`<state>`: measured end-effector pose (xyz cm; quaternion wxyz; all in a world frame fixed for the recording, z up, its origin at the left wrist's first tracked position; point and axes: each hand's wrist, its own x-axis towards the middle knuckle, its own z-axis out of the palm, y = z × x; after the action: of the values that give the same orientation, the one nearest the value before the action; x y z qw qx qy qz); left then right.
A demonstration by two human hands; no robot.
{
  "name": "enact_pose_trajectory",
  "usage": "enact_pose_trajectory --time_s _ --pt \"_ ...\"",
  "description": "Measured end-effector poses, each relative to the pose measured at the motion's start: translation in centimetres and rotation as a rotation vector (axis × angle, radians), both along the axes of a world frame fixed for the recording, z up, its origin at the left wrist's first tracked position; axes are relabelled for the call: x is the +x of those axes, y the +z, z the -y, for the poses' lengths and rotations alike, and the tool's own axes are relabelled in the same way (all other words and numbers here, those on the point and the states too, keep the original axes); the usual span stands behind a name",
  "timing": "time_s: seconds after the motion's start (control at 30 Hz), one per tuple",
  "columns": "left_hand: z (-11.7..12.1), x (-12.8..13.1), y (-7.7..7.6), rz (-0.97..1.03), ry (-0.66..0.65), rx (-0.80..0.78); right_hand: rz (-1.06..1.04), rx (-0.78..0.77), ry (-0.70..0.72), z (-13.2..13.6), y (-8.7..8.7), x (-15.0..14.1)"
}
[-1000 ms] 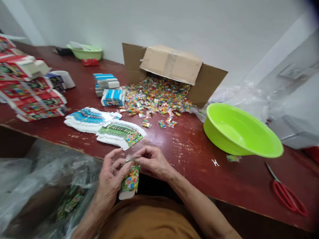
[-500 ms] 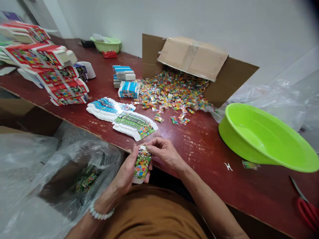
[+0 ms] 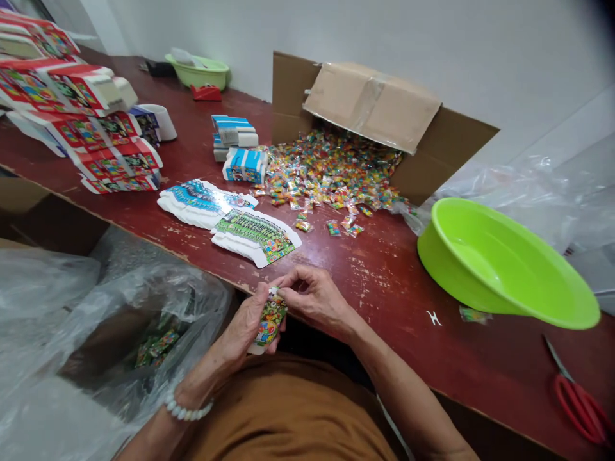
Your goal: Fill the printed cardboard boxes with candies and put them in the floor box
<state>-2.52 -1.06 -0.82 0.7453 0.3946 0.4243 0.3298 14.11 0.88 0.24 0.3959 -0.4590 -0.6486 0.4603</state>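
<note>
In the head view, the left hand (image 3: 240, 330) is curled closed around a small green box (image 3: 272, 319), thumb along its near side and fingertips showing past its far lower edge. The right hand (image 3: 317, 298) is narrow, thumb and fingers drawn together on the top end of the same box, by its pale flap. The box is between the two hands, tilted, in front of the person's brown shirt (image 3: 283, 410) and just off the edge of the red bench (image 3: 369, 282).

On the bench beyond the hands, a fan of flat green cartons (image 3: 254, 232) lies against a fan of flat blue cartons (image 3: 202, 200). Behind them, wrapped candies (image 3: 327, 169) spill from a cardboard box (image 3: 372, 105). A bright green basin (image 3: 509, 262) sits tilted on the right, with red-handled scissors (image 3: 579, 406) nearby. Stacked red cartons (image 3: 113, 131) stand on the left. Below the bench edge, an open plastic bag (image 3: 192, 278) holds green packs (image 3: 158, 346).
</note>
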Motion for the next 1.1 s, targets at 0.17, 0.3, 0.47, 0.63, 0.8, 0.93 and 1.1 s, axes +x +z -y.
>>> enact_pose_trajectory --time_s 0.17,0.3,0.47,0.63,0.8,0.93,1.1 --pt "-0.2 -0.4 -0.1 -0.004 0.004 0.006 -0.101 -0.067 0.095 -0.2 0.5 0.2" --pt "-0.1 0.0 -0.6 0.015 0.042 -0.061 -0.115 -0.015 0.236 0.6 1.1 0.4" --pt "0.1 0.3 -0.7 0.167 0.146 -0.122 0.072 0.152 0.153 -0.9 -0.2 1.3" --pt "1.9 -1.3 -1.7 0.189 0.161 -0.254 0.57 0.162 -0.549 -8.0 -1.4 8.2" --pt "2.7 -6.3 -3.6 -0.093 0.103 -0.137 0.693 0.071 -0.65 -11.4 -2.5 14.5" --pt "1.4 -10.8 -4.0 -0.387 -0.223 0.061 0.687 0.059 -0.614 -10.3 -3.1 15.2" --pt "0.3 -10.7 -2.9 -0.339 -0.416 0.01 0.51 0.033 -0.521 -6.8 -1.6 11.6"
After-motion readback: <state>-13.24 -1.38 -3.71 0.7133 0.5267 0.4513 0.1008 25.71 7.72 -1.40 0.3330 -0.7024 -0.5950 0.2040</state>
